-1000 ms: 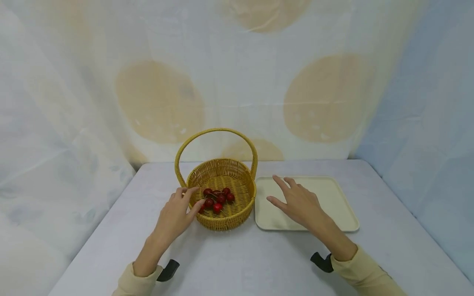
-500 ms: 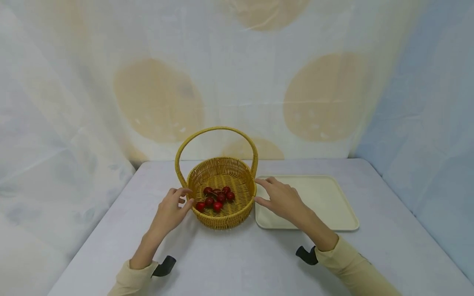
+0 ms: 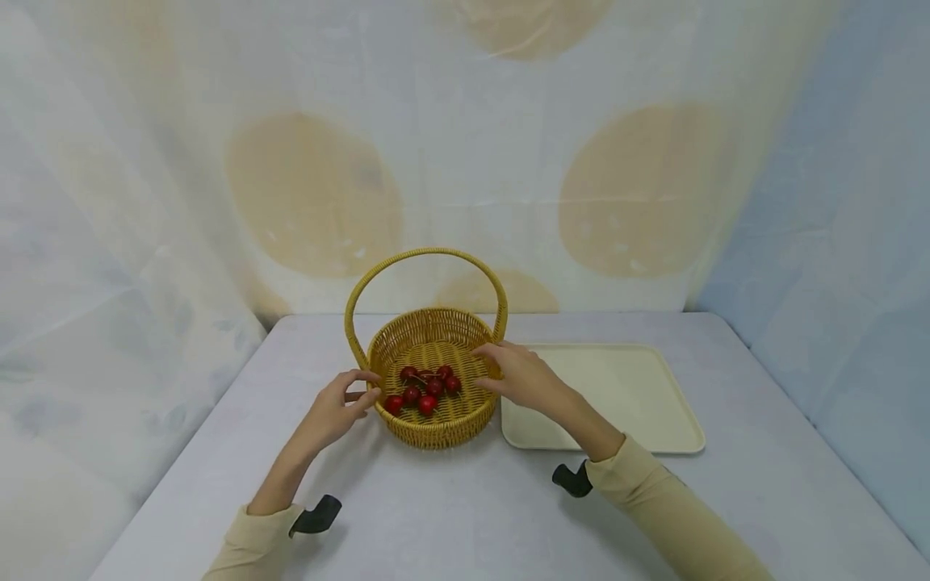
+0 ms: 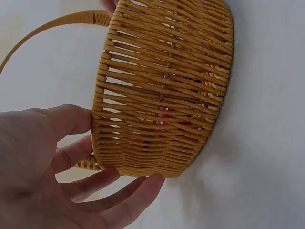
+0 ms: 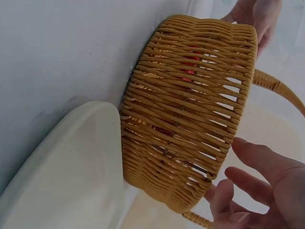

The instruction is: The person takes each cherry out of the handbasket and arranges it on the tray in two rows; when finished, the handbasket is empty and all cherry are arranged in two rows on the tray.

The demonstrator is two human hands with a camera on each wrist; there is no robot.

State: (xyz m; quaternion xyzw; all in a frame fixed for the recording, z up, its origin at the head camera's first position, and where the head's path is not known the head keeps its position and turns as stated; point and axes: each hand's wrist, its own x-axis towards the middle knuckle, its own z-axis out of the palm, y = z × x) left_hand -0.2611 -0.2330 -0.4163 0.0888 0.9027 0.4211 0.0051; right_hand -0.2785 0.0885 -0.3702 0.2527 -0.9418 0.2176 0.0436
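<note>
A yellow wicker basket (image 3: 436, 432) with a hoop handle (image 3: 425, 253) stands mid-table and holds several red cherries (image 3: 425, 391). My left hand (image 3: 337, 407) cups the basket's left wall with loosely curved fingers. In the left wrist view its thumb (image 4: 71, 119) touches the basket (image 4: 162, 86) near the rim. My right hand (image 3: 519, 378) reaches over the right rim, fingers straight and spread, just right of the cherries. In the right wrist view its fingers (image 5: 259, 160) lie beside the basket (image 5: 186, 109) without curling round it.
A cream rectangular tray (image 3: 632, 395) lies flat just right of the basket, its edge (image 5: 71, 157) almost against the wicker wall. A pale grey cloth covers the table (image 3: 465, 516). A patterned curtain hangs behind and on both sides.
My right hand has moved left from above the tray to the basket's right rim. My left hand has drawn back slightly from the rim to the outer left wall.
</note>
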